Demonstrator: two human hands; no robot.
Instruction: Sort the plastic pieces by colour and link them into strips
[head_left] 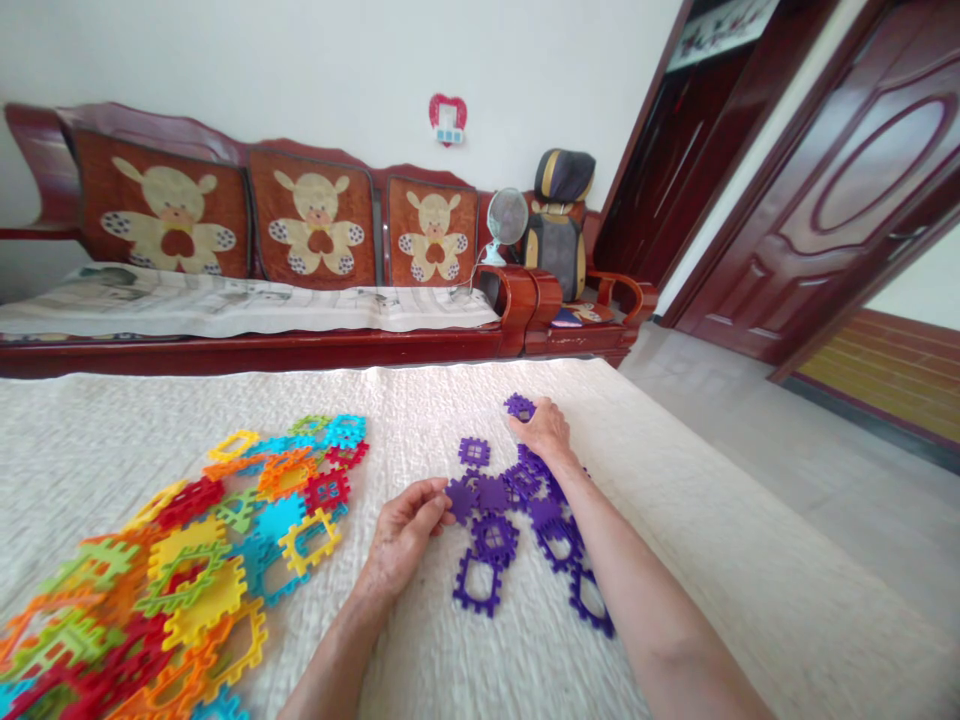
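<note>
Purple interlocking building tiles (493,538) lie in a loose pile on the table, some solid and some with window openings. My left hand (409,525) is at the pile's left side, thumb and fingers closed at the edge of a solid purple tile (460,500). Farther back, my right hand (545,430) grips a purple window tile (519,407) between thumb and fingers. A small purple window tile (474,452) lies apart, between the hands. My right forearm hides part of the pile's right side.
A mixed heap of red, yellow, orange, green and blue tiles (202,570) spreads over the left of the cloth-covered table (420,400). Behind the table stand a wooden sofa (300,350) with bear cushions, a small fan (508,216) and a chair (555,250).
</note>
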